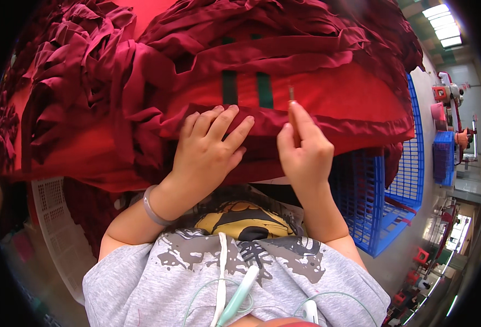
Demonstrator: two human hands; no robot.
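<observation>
My left hand (210, 143) lies with fingers spread on a long strip of maroon fabric (355, 126) near the front of a red cloth-covered work surface (333, 90). To its right, my right hand (307, 150) pinches a slim, pen-like tool (291, 92). The tool points away from me, its far end blurred, so its exact kind is unclear. Beyond my fingers, two dark green bands (264, 90) show on the red cloth. A folded maroon strip (273, 52) crosses over them.
Heaped maroon fabric (110, 76) covers the left and far side. At right, under the surface's edge, stand blue plastic baskets (368, 201). A white basket (61, 234) holding dark red cloth is at lower left. Farther right are red stools (421, 256) and another blue basket (443, 158).
</observation>
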